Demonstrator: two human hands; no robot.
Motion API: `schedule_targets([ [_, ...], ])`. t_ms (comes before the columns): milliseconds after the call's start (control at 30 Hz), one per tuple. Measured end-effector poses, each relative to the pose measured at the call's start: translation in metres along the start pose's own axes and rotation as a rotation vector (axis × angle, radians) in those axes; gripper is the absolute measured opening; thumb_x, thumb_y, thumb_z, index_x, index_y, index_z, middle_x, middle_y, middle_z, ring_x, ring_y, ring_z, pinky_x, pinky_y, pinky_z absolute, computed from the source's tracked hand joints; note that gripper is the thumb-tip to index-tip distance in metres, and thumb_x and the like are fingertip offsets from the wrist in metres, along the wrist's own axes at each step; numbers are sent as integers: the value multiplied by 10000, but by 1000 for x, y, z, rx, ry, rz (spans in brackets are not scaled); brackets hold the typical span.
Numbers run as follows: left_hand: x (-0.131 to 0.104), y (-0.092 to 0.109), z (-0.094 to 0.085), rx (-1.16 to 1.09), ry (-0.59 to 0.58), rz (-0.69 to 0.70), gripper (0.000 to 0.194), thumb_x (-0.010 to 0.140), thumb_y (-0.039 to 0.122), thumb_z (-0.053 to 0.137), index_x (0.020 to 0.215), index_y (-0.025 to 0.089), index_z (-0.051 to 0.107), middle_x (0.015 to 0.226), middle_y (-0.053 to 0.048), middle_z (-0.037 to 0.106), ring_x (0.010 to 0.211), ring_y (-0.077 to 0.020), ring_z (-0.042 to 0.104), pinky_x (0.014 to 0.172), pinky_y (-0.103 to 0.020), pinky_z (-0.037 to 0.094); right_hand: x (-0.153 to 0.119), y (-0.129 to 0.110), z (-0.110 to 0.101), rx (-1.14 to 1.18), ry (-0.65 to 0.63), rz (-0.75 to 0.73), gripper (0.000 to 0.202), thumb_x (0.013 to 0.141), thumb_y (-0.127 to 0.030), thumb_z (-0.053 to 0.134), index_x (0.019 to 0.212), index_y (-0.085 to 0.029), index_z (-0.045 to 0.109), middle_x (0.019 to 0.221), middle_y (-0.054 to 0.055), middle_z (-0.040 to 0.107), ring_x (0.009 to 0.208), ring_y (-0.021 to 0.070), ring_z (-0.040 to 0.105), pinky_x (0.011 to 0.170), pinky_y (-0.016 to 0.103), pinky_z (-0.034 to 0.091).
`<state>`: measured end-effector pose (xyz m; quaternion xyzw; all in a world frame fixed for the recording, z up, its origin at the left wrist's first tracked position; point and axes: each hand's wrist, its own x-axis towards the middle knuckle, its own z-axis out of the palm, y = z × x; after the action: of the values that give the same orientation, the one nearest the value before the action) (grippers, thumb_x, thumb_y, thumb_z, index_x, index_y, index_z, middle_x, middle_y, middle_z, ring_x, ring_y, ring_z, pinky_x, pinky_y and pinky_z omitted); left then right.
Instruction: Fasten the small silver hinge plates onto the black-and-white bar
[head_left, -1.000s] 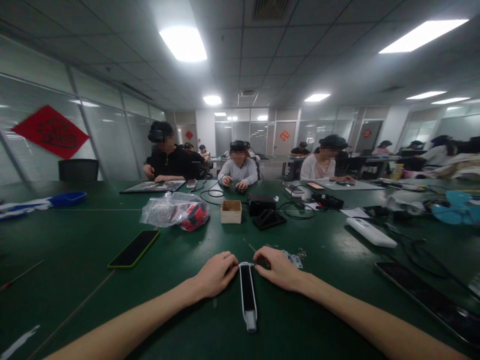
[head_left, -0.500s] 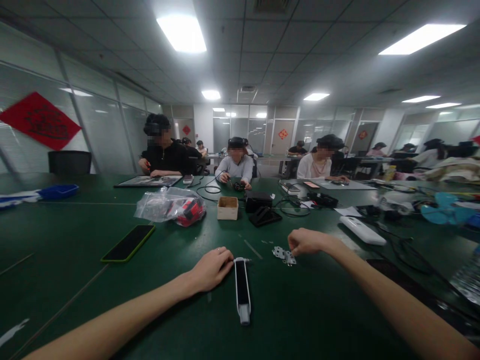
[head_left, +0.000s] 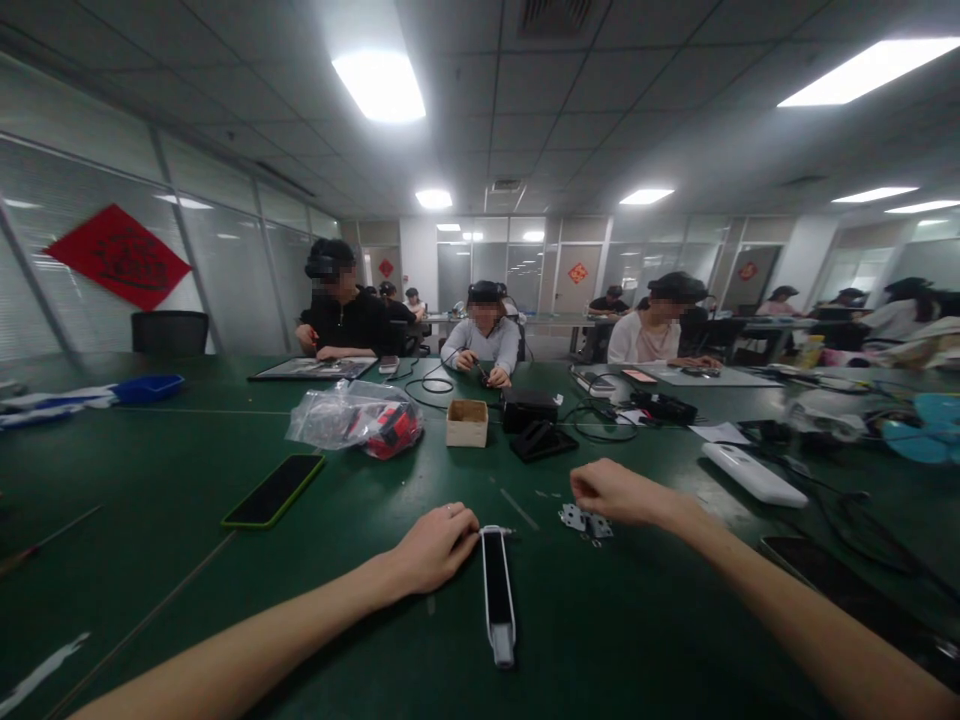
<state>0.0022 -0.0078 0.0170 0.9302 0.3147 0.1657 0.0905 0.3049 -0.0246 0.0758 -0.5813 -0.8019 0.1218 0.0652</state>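
Long glass partition walls with pale metal frames (head_left: 161, 170) are running along the left side, and a large red diamond-shaped paper decoration (head_left: 118, 257) is hanging on the nearest panes. A dark-backed chair (head_left: 170, 332) is standing below it, at the far edge of a long green-topped table (head_left: 352, 500) that is filling the foreground. At the far end, a pale door with a small red-and-orange diamond (head_left: 579, 285) is standing between glazed panels and white columns (head_left: 419, 265). Overhead, a grey tiled ceiling (head_left: 457, 100) is carrying bright white rectangular light panels (head_left: 380, 85) and a slatted vent (head_left: 559, 17). The panels are shining cool light, which is reflecting faintly in the glass.
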Motion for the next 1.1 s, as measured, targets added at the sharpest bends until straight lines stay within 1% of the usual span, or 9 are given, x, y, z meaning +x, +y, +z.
schedule_targets([
  [33,0,0,0,1,0,-1,128,924,239,432,932,179,544,906,-36,570,785,-157,533,689,-255,420,1,-8,4,41,32,-55,93,774,-191,544,789,-174,634,782,37,647,678,152,572,575,240,398],
  [100,0,0,1,11,2,-4,124,921,232,431,930,179,543,903,-37,571,792,-160,534,698,-258,421,4,-25,18,141,54,-160,121,803,-243,540,831,-177,637,802,26,640,695,146,569,608,242,414],
  [167,0,-1,2,26,5,-4,119,917,224,432,929,176,540,899,-41,571,802,-165,536,708,-261,422,7,-41,35,233,72,-213,148,825,-265,526,856,-177,641,824,23,638,713,143,567,630,243,424],
  [200,1,-1,3,33,7,-2,116,915,221,432,928,175,538,896,-43,571,805,-167,536,712,-263,422,8,-47,45,269,99,-215,158,834,-268,516,858,-177,643,830,24,639,721,142,566,641,246,426],
  [267,1,-2,4,39,10,2,116,915,219,429,929,176,536,894,-43,569,805,-168,537,712,-264,421,9,-54,61,339,169,-172,176,851,-275,497,871,-175,641,830,26,640,724,145,562,641,253,425],
  [367,1,-2,4,33,19,7,118,917,224,427,936,181,535,892,-38,565,797,-165,536,705,-263,420,8,-56,74,449,263,-90,192,866,-293,481,887,-171,627,829,29,641,722,152,563,633,263,425],
  [500,1,-1,2,31,8,2,124,919,236,432,933,179,541,881,-33,561,784,-162,532,688,-260,416,5,-55,75,519,294,-73,179,867,-277,483,897,-168,621,845,29,648,750,156,575,669,272,436],
  [733,1,-1,3,41,7,2,119,921,239,433,933,178,535,879,-31,559,788,-162,529,684,-256,415,4,-56,75,490,242,-136,189,881,-280,478,927,-179,631,872,28,647,761,153,574,655,267,435],
  [1100,2,-1,4,44,12,24,115,920,227,436,927,172,538,868,-34,561,777,-160,531,681,-254,416,6,-53,79,462,241,-176,191,890,-277,475,937,-190,639,892,18,653,746,145,569,653,260,422],
])
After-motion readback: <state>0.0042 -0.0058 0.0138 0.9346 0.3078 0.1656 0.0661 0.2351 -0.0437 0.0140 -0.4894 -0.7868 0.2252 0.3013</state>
